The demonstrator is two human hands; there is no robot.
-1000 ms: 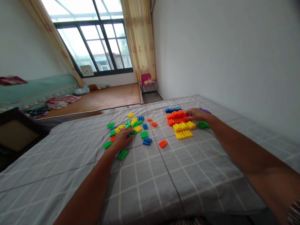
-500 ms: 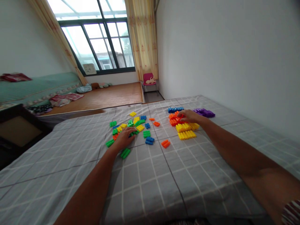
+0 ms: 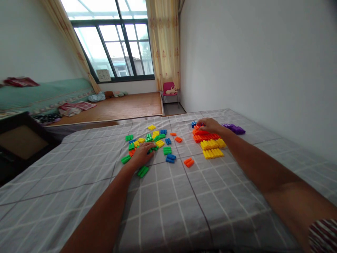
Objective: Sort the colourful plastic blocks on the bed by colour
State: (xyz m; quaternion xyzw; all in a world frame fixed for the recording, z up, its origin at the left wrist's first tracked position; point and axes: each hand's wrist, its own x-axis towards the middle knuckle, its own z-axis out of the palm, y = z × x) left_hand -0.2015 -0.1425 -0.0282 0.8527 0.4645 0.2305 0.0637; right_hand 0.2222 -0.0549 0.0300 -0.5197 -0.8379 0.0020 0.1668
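On the checked sheet lie ridged plastic toy blocks that look like short tubes joined side by side. My left hand (image 3: 143, 155) rests low over the loose mixed pile, fingers stretched out on green blocks (image 3: 153, 149) that it partly covers. Over at the right, my right hand (image 3: 210, 125) bends its fingers down at the far end of the orange blocks (image 3: 206, 137), closed on an orange block there. It hides much of the blue row (image 3: 194, 124) behind. Yellow blocks (image 3: 213, 153) line up nearer me, and purple blocks (image 3: 234, 129) lie beyond my right wrist.
Between the two groups lie single orange blocks (image 3: 189, 162) and a blue block (image 3: 171, 158). A green block (image 3: 143, 172) sits by my left forearm. The white wall (image 3: 258, 70) borders the bed's right side. A pink chair (image 3: 169, 88) stands past the far edge.
My right hand has shifted slightly away from me over the orange blocks, toward the blue row, now covering more of it. The left hand stays on the pile. The view has turned slightly left.
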